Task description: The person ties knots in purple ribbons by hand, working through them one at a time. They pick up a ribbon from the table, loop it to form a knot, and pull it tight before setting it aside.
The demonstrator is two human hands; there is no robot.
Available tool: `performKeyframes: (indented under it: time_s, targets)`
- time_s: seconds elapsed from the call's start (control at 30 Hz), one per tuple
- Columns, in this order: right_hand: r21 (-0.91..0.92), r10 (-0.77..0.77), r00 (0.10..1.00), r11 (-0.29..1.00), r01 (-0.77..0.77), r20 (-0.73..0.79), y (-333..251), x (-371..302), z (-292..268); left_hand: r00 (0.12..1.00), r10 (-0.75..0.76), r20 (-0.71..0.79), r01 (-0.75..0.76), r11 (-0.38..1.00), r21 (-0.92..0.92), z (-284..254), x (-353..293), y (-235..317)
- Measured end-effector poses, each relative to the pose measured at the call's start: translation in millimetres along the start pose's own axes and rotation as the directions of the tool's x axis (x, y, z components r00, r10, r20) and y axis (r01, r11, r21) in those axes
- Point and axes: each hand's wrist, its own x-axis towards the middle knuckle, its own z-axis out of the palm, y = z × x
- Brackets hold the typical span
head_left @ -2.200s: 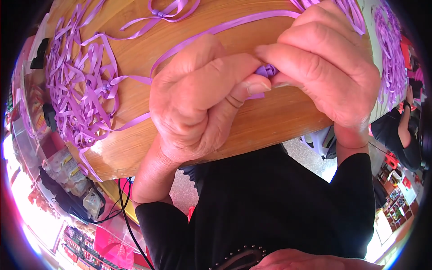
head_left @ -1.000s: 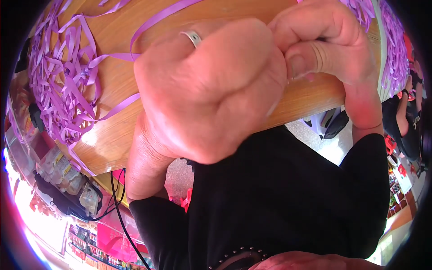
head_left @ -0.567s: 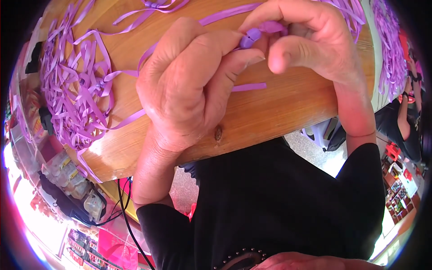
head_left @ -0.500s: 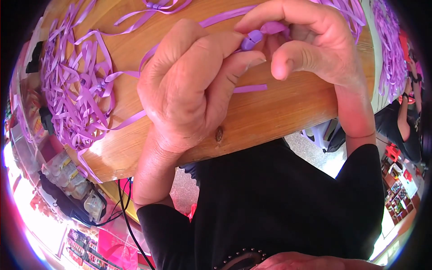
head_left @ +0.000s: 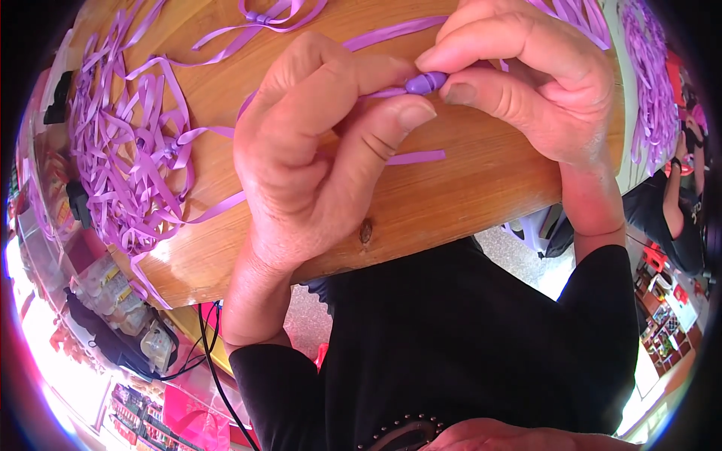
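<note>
A small purple plastic clasp (head_left: 426,83), rounded and with a seam across it, sits between my two hands above the table. My left hand (head_left: 316,143) is closed at its left end, where a purple ribbon (head_left: 386,93) runs into the clasp. The thumb and forefinger of my right hand (head_left: 530,83) pinch its right end. What lies behind the right fingertips is mostly hidden. Below the hands a loose ribbon end (head_left: 417,157) rests on the wood.
A tangled heap of purple ribbons (head_left: 135,158) covers the left of the wooden table (head_left: 459,188). More ribbons (head_left: 650,90) hang in a thick bunch at the right edge. Bagged goods (head_left: 113,293) stand at the left, and another person (head_left: 673,218) is at the far right.
The clasp has turned from slanted to nearly level. My right thumb has moved up and closed with the forefinger on its right end. My left thumb has shifted slightly.
</note>
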Motion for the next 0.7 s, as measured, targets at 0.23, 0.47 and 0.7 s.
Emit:
performKeyframes:
  time_s: [0.23,0.47,0.7]
  targets:
    - [0.031,-0.058,0.992,0.998,0.062,-0.115,5,-2,4,0.998,-0.065,0.022,0.068,0.984,-0.165,-1,2,0]
    - [-0.003,0.098,0.992,0.995,-0.098,-0.074,-7,4,-1,0.994,-0.106,0.003,0.103,0.961,-0.257,1,1,-3]
    - [-0.208,-0.166,0.982,0.967,0.145,-0.089,-1,-1,3,0.979,-0.204,0.029,0.202,0.924,-0.325,2,0,0]
